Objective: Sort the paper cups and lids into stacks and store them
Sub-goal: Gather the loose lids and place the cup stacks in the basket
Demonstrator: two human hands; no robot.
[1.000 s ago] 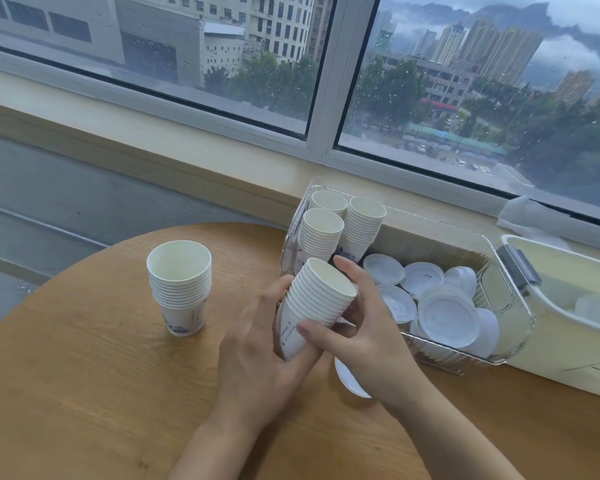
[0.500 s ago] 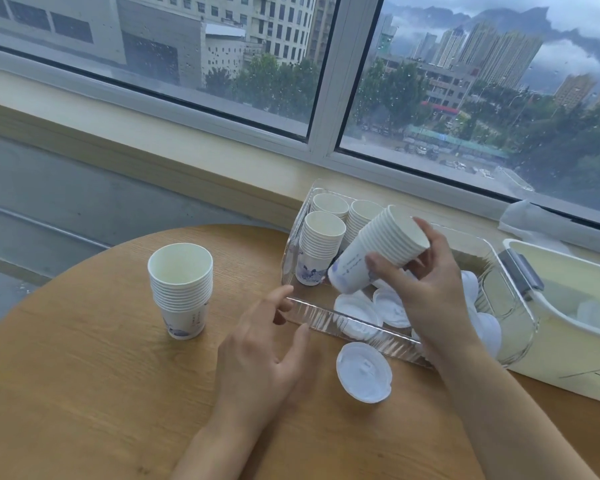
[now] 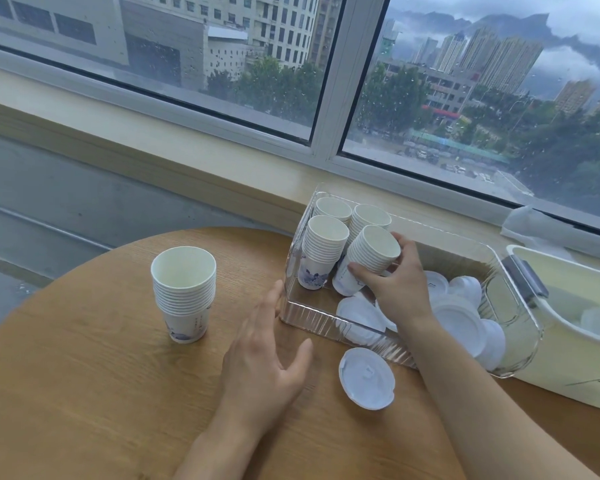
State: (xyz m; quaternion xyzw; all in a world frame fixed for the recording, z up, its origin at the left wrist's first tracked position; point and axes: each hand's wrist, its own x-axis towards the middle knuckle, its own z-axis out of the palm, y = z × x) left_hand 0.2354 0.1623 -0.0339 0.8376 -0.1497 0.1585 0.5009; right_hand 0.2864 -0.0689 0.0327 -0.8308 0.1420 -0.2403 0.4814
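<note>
A round wooden table point(image 3: 84, 393) with a pale oak grain stands against a cream window sill point(image 3: 160, 147); above the sill a white-framed window point(image 3: 347, 81), speckled with raindrops, looks out over grey tower blocks, trees and cloud-wrapped hills; to the left, below the sill, runs a bare grey concrete wall point(image 3: 49, 202). On the table's far right sits a clear plastic bin point(image 3: 312, 317) with ribbed walls, and touching its right end a cream storage box point(image 3: 586, 358) with a grey latch. The right hand point(image 3: 395, 285) reaches into the bin, fingers curled round a tilted cup stack point(image 3: 364, 261) whose base is down beside three upright stacks point(image 3: 326, 251) at the bin's left end; loose white lids point(image 3: 461, 317) fill the rest of the bin. The left hand point(image 3: 267, 355) hovers over the table with fingers spread and relaxed, grasping nothing, fingertips just beside the bin's near-left corner. One more stack of paper cups point(image 3: 184, 292) stands upright on the table to the left, well apart from the bin; a single lid point(image 3: 366, 377) lies on the wood just in front of it.
</note>
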